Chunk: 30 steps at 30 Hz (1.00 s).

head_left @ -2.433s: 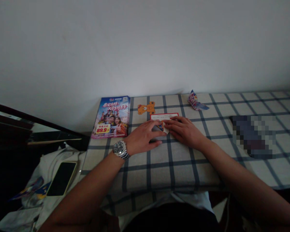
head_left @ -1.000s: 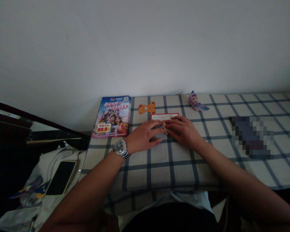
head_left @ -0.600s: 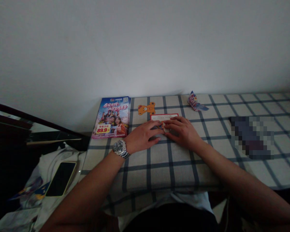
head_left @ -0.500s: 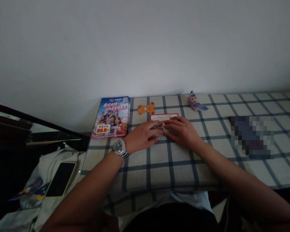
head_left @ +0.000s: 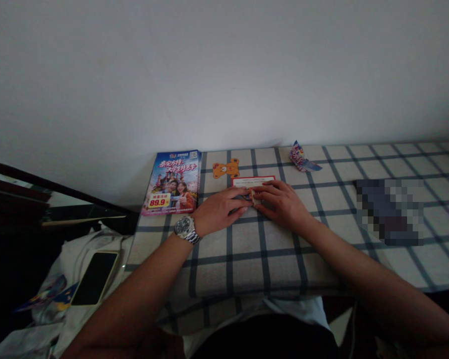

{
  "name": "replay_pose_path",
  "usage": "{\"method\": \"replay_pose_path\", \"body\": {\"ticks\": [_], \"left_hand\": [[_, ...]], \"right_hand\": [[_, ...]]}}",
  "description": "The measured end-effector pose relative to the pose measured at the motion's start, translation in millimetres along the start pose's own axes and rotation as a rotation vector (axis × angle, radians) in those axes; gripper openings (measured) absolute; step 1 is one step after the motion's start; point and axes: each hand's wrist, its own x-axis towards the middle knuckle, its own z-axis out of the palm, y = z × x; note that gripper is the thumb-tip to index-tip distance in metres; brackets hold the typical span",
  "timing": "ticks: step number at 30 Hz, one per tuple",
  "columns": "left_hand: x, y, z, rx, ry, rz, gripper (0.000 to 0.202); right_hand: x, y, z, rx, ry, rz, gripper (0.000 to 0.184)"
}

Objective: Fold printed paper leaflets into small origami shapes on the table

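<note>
A small white card with a red border lies on the checked cloth, its lower part covered by my hands. My left hand, with a metal watch on the wrist, rests over the card's lower left, fingers stretched to the right and thumb apart. From the other side my right hand lies over the lower right, its fingers spread and pointing left. Between the fingertips shows a bit of a small orange and dark printed patch; most of it is hidden. Just behind my left hand is a brown teddy bear cutout.
A stack of printed flyers sits left of my hands. A crumpled blue wrapper stands near the wall. Farther right lies a dark, pixelated item. A phone rests on white bags beyond the table's left edge.
Both hands stay over the card, with barely any shift of the fingers. Nothing else has visibly moved, apart from a slight shift of the camera.
</note>
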Motion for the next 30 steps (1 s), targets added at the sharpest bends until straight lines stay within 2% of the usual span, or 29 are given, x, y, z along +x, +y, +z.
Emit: {"method": "replay_pose_path", "body": {"ticks": [9,19,23,30], "left_hand": [[2.8,7.5,-8.0,0.046,-0.006,-0.021,0.025],[1.1,0.5,-7.6,0.040,-0.015,0.007,0.029],[1.4,2.8,-11.3,0.114,0.018,-0.050,0.025],[-1.7,-3.8,-11.8,0.090,-0.038,-0.074,0.032]], "right_hand": [[1.0,-1.2,0.2,0.018,-0.008,0.016,0.022],[0.8,-1.1,-0.1,-0.005,-0.017,0.008,0.020],[0.7,-1.6,-0.2,-0.005,-0.006,0.008,0.019],[0.4,-2.0,-0.5,0.005,-0.001,0.012,0.020]]}}
